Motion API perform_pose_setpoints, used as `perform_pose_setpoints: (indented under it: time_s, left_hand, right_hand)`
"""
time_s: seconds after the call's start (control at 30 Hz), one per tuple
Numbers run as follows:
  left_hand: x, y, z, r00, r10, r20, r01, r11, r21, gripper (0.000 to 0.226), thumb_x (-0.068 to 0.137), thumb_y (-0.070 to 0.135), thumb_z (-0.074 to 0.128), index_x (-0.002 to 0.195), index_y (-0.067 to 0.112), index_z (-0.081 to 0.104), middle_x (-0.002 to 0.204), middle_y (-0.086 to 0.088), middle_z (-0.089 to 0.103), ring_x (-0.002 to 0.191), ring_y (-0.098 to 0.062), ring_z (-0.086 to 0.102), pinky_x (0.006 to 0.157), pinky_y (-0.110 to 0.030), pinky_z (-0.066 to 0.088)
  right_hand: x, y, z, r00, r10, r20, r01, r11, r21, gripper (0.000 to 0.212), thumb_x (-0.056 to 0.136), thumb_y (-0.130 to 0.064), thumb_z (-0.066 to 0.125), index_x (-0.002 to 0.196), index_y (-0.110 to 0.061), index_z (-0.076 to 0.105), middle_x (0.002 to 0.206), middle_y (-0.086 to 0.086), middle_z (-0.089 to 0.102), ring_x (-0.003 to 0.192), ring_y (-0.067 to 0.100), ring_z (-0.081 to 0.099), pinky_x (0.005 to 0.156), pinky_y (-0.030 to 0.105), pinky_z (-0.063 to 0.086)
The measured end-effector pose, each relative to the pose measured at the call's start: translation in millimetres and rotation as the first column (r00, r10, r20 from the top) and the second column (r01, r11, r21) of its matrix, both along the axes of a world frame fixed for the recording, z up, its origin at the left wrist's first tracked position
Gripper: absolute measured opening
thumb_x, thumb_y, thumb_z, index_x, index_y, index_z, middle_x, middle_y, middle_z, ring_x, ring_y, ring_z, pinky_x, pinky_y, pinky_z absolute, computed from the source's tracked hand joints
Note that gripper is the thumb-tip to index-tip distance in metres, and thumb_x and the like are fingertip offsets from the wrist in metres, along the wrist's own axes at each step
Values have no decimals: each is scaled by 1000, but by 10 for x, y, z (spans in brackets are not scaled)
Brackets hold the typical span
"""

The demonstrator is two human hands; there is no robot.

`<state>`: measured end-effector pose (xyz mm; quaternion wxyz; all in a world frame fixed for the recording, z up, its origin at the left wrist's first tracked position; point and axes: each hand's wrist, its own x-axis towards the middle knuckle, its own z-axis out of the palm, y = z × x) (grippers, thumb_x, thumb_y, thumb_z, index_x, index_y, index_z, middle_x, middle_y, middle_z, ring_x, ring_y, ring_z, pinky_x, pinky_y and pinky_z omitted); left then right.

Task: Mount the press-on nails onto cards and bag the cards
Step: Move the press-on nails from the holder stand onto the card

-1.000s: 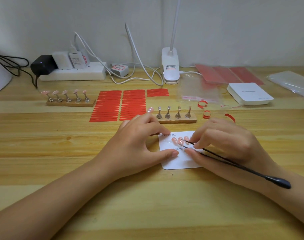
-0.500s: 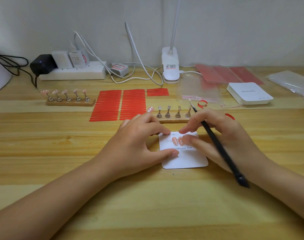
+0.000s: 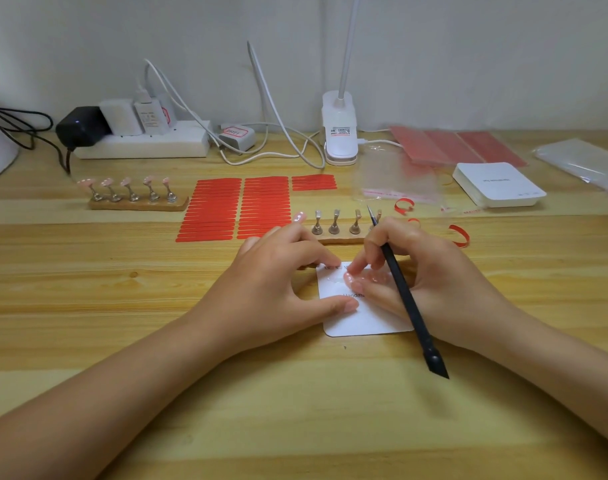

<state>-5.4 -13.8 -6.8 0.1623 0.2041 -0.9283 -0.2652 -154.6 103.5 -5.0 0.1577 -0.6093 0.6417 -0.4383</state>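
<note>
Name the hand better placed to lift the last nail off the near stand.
Left: its fingers lie beside the nail, while the right hand grips the black tool.

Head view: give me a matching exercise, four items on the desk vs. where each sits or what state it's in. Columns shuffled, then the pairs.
Things
1. white card
2. black tool
3. far stand
4. stack of white cards

Places or states
A. carries a pink nail on each of its five posts, far left on the desk
B. held in the right hand, tip pointing away from the person
C. lies untouched at the right, beside the clear bags
D. pinned flat under the left hand, pink nails on it

Pairs: 1-D, 2-B, 3-A, 4-C
</note>
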Motion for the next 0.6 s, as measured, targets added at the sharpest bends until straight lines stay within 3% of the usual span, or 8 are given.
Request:
perform_pose_setpoints:
  time_s: [0.23, 0.6]
  left_hand:
    - [-19, -1, -1, 1000, -6, -10, 6, 999, 34, 55, 58, 67, 54, 99, 32, 66, 94, 15, 52, 107, -11, 49, 93, -44, 40]
    - [-15, 0, 0, 1000, 1, -10, -1, 999, 47, 53, 58, 66, 56, 98, 32, 65, 94, 15, 52, 114, -17, 48, 93, -44, 40]
  right_hand:
    - [4, -25, -12, 997, -13, 82, 8, 998, 65, 24, 77, -8, 73, 80, -19, 53, 80, -4, 64, 62, 0, 56, 63, 8, 43]
    - [3, -10, -16, 994, 4, 112, -11, 998, 60, 24, 76, -6, 72, 84, -19, 53, 86, 0, 64, 66, 4, 60, 65, 13, 48]
